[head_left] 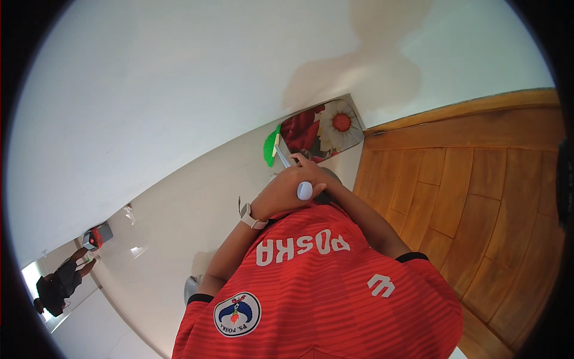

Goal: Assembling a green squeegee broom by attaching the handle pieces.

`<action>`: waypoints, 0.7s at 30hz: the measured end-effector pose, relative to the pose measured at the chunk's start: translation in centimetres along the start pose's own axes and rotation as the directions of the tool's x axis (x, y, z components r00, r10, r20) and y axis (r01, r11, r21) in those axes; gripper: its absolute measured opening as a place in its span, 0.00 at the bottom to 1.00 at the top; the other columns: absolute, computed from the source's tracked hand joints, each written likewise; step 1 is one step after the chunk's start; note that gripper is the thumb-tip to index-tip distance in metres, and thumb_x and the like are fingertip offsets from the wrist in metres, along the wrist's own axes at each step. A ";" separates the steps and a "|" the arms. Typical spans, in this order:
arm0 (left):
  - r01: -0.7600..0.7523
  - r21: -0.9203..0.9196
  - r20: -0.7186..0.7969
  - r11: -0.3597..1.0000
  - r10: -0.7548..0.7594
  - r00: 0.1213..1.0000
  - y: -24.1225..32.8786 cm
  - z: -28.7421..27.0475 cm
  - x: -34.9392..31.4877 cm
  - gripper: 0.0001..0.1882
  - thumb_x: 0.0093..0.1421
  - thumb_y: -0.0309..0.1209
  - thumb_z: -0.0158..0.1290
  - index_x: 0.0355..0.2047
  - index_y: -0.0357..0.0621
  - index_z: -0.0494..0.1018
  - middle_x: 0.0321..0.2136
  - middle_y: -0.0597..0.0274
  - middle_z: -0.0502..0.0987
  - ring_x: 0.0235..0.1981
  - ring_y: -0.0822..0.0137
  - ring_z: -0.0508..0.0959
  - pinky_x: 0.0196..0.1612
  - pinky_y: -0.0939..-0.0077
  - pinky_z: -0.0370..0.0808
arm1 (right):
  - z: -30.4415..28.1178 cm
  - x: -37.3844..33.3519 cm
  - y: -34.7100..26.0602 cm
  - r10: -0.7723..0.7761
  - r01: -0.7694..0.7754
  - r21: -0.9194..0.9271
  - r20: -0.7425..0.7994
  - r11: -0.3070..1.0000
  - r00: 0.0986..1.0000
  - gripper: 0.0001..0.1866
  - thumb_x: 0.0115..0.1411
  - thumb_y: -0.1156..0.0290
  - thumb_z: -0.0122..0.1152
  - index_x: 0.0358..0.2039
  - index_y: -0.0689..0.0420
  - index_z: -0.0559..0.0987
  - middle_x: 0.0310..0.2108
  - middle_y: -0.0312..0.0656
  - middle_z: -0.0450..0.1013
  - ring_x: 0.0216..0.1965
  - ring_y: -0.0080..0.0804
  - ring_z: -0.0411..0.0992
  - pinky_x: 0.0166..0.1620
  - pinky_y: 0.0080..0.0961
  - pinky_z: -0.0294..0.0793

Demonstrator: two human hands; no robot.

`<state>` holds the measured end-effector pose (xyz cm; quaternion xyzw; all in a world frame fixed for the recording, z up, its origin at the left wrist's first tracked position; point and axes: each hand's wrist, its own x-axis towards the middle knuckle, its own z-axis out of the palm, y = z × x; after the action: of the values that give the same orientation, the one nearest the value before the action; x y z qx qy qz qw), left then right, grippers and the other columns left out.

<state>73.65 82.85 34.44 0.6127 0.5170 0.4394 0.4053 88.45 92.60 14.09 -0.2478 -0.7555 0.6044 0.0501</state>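
I hold a broom [281, 157] with a pale blue handle, its round end cap pointing up toward me. My left hand [282, 190], with a pale watch on its wrist, is closed around the handle just below that cap. Farther down, my right hand [312, 169] has its fingers curled at the handle, partly hidden behind the left. The broom's green head [271, 147] is at floor level, against the left edge of a floral mat [323, 128].
A white wall [149, 78] runs along the far side, and a wooden door [460, 185] stands on the right. Pale floor [197, 185] stretches left. Far left, another person [63, 284] is near a grey and red object [98, 236]. A small whitish thing [130, 213] lies by the wall.
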 end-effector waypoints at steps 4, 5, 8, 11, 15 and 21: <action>-0.142 0.029 0.109 0.989 0.138 0.984 3.3 1.2 1.3 0.17 0.59 0.31 0.62 0.17 0.39 0.70 0.15 0.51 0.70 0.17 0.53 0.70 0.26 0.63 0.68 | -0.7 -1.8 -2.4 0.115 -0.118 0.084 0.039 0.989 0.993 0.46 0.48 0.57 0.73 0.65 0.53 0.60 0.37 0.52 0.77 0.38 0.44 0.79 0.41 0.35 0.76; -0.152 0.025 0.120 0.988 0.148 0.982 4.5 1.6 1.5 0.17 0.59 0.31 0.62 0.17 0.39 0.70 0.15 0.51 0.70 0.17 0.53 0.70 0.26 0.63 0.68 | -0.9 -2.7 -3.1 0.116 -0.127 0.162 0.077 0.979 0.990 0.46 0.49 0.57 0.72 0.66 0.52 0.60 0.38 0.51 0.77 0.40 0.41 0.78 0.43 0.33 0.76; -0.185 -0.122 0.158 0.975 0.203 0.966 8.2 3.5 3.7 0.16 0.58 0.29 0.63 0.17 0.40 0.70 0.15 0.54 0.70 0.18 0.55 0.72 0.26 0.65 0.68 | -3.3 -5.9 -0.8 -0.276 0.260 0.111 0.180 0.959 0.944 0.45 0.53 0.59 0.70 0.69 0.51 0.58 0.44 0.47 0.76 0.46 0.34 0.76 0.48 0.28 0.74; -0.280 -0.205 0.136 0.938 0.311 0.941 9.8 6.1 4.9 0.17 0.56 0.26 0.63 0.16 0.40 0.68 0.16 0.55 0.73 0.19 0.56 0.73 0.24 0.66 0.68 | -4.9 -9.4 -4.8 -0.124 0.115 0.079 0.113 0.990 0.986 0.39 0.56 0.60 0.67 0.66 0.55 0.63 0.47 0.44 0.75 0.48 0.28 0.75 0.51 0.26 0.74; -0.246 -0.320 0.128 0.915 0.300 0.945 11.9 10.8 6.1 0.17 0.56 0.23 0.63 0.17 0.40 0.65 0.19 0.55 0.75 0.19 0.56 0.74 0.25 0.67 0.69 | -6.5 -14.3 -1.7 -0.082 0.069 0.166 0.075 0.984 0.994 0.37 0.56 0.61 0.67 0.64 0.56 0.65 0.48 0.42 0.75 0.49 0.28 0.75 0.52 0.26 0.74; -0.233 -0.355 0.225 0.905 0.325 0.919 13.0 16.4 6.9 0.18 0.56 0.22 0.62 0.16 0.42 0.64 0.18 0.57 0.74 0.21 0.56 0.74 0.27 0.66 0.69 | -7.3 -20.2 3.4 -0.031 0.031 0.325 -0.005 0.945 1.000 0.34 0.56 0.62 0.66 0.61 0.58 0.67 0.49 0.41 0.75 0.50 0.27 0.75 0.52 0.26 0.74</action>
<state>93.47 87.22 42.91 0.6622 0.2823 0.4808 0.5006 109.91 90.82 17.32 -0.2241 -0.6496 0.7197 0.0995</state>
